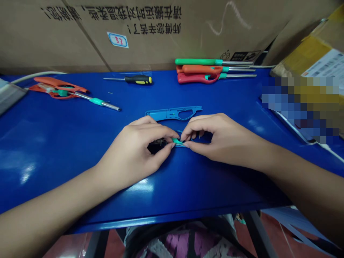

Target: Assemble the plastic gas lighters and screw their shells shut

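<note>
In the middle of the table, my left hand (pixel 142 143) pinches a small green plastic trigger piece (pixel 177 141) between thumb and fingers. That piece lies at a blue lighter half-shell (pixel 176 132), most of which my fingers cover. My right hand (pixel 215 138) meets it from the other side, thumb and index finger closed at the right end of the green piece. Whatever is in that pinch is too small and covered to make out. Just beyond my fingers lies a second blue lighter half-shell (pixel 161 114), its hollow inner side facing up.
Behind stands a large cardboard box (pixel 150 46). A screwdriver (pixel 138 79) lies before it, with several stick lighters (pixel 199 78) stacked to its right. An opened orange lighter (pixel 63 89) is at left. On the right sits a taped carton (pixel 309 57). The table's front edge (pixel 161 219) is near me.
</note>
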`<state>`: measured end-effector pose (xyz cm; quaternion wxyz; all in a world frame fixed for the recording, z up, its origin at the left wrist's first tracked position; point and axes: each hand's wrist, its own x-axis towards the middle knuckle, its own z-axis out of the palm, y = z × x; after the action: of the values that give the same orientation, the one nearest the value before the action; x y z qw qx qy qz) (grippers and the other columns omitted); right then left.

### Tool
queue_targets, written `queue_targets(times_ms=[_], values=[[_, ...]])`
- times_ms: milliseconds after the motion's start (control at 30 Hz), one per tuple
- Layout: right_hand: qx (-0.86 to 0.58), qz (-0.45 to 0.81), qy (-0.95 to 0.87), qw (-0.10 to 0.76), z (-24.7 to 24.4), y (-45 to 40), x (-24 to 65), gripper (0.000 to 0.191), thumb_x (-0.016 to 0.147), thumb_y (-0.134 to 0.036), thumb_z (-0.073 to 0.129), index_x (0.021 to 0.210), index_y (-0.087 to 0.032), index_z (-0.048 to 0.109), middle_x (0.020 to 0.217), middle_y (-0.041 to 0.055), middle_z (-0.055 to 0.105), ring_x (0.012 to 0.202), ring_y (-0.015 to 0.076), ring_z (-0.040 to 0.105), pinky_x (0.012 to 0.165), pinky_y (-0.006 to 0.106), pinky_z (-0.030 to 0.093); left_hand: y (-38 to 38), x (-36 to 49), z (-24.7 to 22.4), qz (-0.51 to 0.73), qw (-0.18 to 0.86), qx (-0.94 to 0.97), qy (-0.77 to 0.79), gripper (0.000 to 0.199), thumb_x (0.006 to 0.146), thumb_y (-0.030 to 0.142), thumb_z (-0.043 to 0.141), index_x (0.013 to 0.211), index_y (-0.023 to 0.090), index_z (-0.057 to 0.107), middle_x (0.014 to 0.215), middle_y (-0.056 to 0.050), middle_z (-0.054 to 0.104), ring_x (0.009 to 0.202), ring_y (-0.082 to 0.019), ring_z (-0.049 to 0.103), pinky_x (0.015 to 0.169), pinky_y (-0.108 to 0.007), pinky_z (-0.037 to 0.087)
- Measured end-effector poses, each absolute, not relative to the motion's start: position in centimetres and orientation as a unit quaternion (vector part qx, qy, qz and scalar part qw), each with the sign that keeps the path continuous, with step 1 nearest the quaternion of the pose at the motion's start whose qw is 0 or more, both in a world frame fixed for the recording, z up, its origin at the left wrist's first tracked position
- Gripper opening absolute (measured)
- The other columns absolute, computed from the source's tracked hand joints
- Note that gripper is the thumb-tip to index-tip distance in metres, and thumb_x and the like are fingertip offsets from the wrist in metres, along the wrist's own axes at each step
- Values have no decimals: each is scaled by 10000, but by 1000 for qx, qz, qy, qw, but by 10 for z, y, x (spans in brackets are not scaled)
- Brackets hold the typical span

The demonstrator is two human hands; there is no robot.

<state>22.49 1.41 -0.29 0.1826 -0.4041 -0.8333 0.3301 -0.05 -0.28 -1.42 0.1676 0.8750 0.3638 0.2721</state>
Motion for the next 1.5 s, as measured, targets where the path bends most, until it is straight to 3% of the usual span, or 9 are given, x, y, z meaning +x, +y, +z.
queue_targets(times_ms=[167,400,533,1100,1500], values=[[-395,323,-842,175,-4,15,225,158,830,-80,623,889,-184,727,867,-4,723,806,126,636,757,256,489,-9,-1,-7,205,41,915,345,210,926,188,599,1093,184,726,866,-52,750,820,-227,668,706,-369,498],[-363,326,-860,148,-3,18,229,176,885,-91,586,953,-195,711,957,14,714,871,144,631,782,283,472,-24,0,5,115,-86,948,285,206,948,177,517,1020,137,706,878,-106,741,745,-270,652,653,-432,475],[-371,345,-849,151,-3,19,230,189,867,-81,591,949,-204,709,975,7,729,887,148,644,779,286,475,-31,-1,7,131,-75,952,266,201,962,172,503,951,129,699,921,-118,754,804,-285,678,662,-437,503],[-368,331,-856,146,-4,21,233,180,875,-87,595,935,-195,725,970,17,720,879,153,630,766,299,456,-35,5,0,157,38,940,299,179,971,139,463,1041,132,627,1051,-135,724,956,-277,684,786,-427,560],[-360,316,-865,150,-6,20,233,166,870,-85,609,933,-174,734,940,3,703,859,137,622,749,283,460,-34,5,-1,153,97,924,336,176,955,149,476,1064,134,614,1010,-120,703,912,-268,684,766,-419,563]])
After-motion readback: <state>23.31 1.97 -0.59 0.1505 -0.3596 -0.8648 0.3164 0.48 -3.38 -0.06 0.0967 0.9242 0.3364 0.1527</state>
